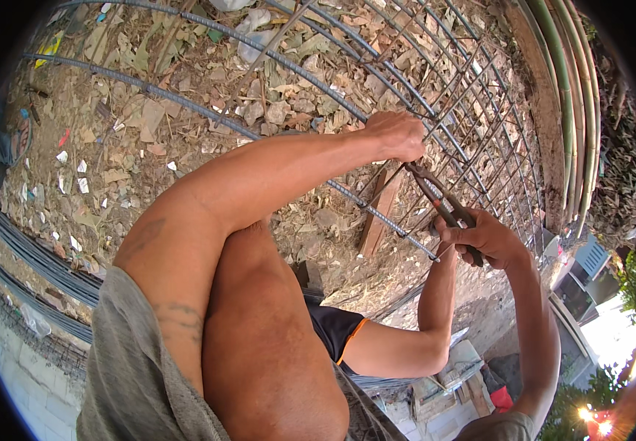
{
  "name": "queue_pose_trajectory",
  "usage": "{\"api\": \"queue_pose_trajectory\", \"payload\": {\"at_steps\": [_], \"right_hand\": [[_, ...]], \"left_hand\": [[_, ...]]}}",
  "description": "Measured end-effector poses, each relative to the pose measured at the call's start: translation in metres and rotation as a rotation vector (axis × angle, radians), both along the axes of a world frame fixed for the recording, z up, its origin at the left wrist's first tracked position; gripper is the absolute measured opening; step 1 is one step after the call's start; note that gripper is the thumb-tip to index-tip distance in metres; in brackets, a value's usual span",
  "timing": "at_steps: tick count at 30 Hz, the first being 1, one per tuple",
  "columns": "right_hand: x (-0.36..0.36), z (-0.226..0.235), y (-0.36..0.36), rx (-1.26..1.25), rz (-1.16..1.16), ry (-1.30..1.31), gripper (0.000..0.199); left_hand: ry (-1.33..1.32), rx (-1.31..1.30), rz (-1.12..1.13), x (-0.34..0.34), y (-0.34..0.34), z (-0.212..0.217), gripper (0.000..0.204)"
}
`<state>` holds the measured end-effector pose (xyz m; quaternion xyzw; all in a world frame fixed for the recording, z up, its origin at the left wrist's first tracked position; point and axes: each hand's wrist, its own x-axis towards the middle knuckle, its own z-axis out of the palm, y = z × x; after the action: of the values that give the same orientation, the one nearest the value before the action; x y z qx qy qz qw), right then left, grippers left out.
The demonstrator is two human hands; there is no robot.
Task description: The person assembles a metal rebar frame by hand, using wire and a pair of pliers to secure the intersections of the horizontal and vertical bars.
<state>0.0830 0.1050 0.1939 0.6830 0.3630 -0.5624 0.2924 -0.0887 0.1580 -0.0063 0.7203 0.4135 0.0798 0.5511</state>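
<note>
My right hand (pixel 485 241) is closed round the handles of a pair of long dark pincers (pixel 426 182). Their jaws point up and left, just below my left fist. My left hand (pixel 397 135) is curled tight at a ribbed rebar (pixel 325 92) that runs into it, beside a crossing thin rod; my fingers hide the exact grip. Both hands are at a cage of steel bars (pixel 472 121) with thin square ties across it. A second long rebar (pixel 354 197) passes below my left forearm, its end near my right hand.
A reddish wooden block (pixel 380 213) lies under the cage. Dry leaves and rubble cover the ground (pixel 163 147). Bamboo poles (pixel 568 95) line the right side. Bundled steel rods (pixel 42 257) lie at the lower left. My bent knee (pixel 274 338) is close below my left arm.
</note>
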Motion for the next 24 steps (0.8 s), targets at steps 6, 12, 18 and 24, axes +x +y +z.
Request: {"api": "queue_pose_trajectory", "payload": {"at_steps": [6, 12, 18, 24], "right_hand": [[-0.01, 0.001, -0.033, 0.752, 0.833, -0.283, 0.039], [-0.003, -0.007, -0.035, 0.569, 0.891, -0.37, 0.036], [0.021, -0.014, -0.043, 0.132, -0.067, 0.019, 0.044], [-0.018, -0.003, -0.051, 0.8, 0.976, -0.362, 0.05]], "left_hand": [[0.033, -0.067, -0.004, 0.004, 0.001, 0.001, 0.032], [-0.026, -0.018, 0.039, 0.001, 0.0, 0.0, 0.034], [0.014, 0.028, -0.028, 0.0, 0.0, 0.008, 0.026], [-0.002, -0.027, 0.004, 0.002, -0.001, 0.006, 0.03]]}}
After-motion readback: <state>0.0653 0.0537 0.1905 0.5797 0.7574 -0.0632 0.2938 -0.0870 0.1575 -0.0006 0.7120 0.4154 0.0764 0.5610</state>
